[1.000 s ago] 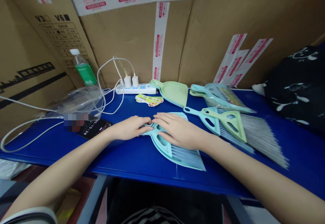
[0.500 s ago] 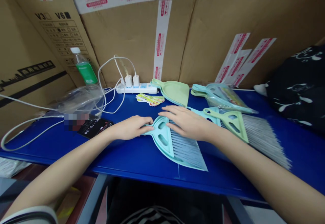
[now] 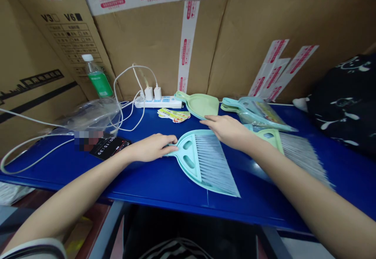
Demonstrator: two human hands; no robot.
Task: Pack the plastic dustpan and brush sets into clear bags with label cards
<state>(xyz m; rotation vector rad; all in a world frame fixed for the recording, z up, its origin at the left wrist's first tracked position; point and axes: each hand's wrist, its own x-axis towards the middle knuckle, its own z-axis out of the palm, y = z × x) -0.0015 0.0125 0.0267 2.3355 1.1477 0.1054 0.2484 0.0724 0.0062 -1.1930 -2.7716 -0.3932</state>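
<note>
My left hand is closed round the handle end of a light blue dustpan. A light blue hand brush lies nested in that pan, its pale bristles pointing right. My right hand hovers or rests by the upper right of the bristles, fingers stretched out to the left, with nothing visible in it. Its fingertips are close to the front edge of a light green dustpan; contact cannot be made out. Under and behind my right forearm are a green brush and part of another blue piece, mostly hidden.
A bagged dustpan set lies at the back right, beside a black patterned fabric item. Behind are a power strip with white cables and paper labels. At left are a phone, clear plastic and a bottle.
My right hand has moved off the nested brush, up and to the right, uncovering more bristles. My left hand stays on the handle.
</note>
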